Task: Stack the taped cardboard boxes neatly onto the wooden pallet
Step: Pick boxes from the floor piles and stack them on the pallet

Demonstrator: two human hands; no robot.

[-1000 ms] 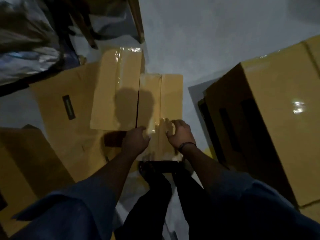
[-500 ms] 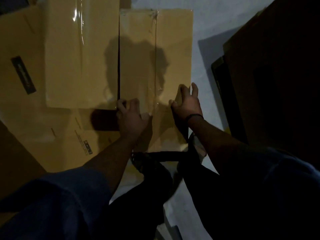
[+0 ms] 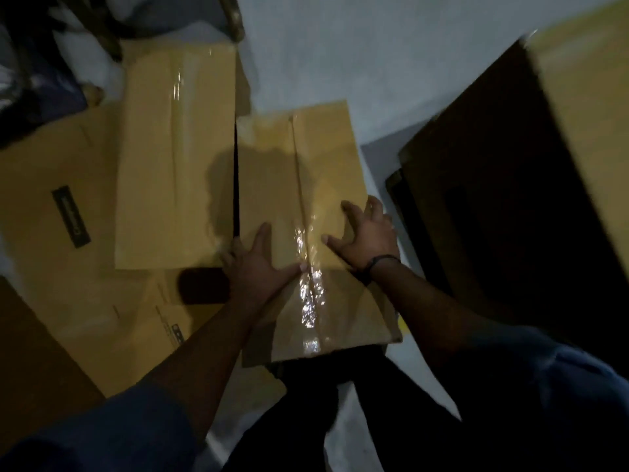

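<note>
A taped cardboard box [image 3: 306, 165] lies in front of me, a glossy tape strip running down its top. My left hand [image 3: 258, 267] rests on its near left part, one finger straight on top and the others hooked over the left edge. My right hand [image 3: 369, 236] grips the near right part, thumb on top and fingers arched over the right edge. A second taped box [image 3: 177, 165] sits tight against its left side. Both stand on flattened cardboard [image 3: 61, 240]. No wooden pallet can be made out.
A big cardboard box [image 3: 578, 148] stands close on the right, its near side in deep shadow. Dark clutter [image 3: 37, 63] fills the far left corner. Pale floor [image 3: 357, 56] lies beyond the boxes. My legs are below the box.
Both hands have shifted outward to the box's side edges. The box's near end now reaches closer to me and sits slightly askew of its neighbour.
</note>
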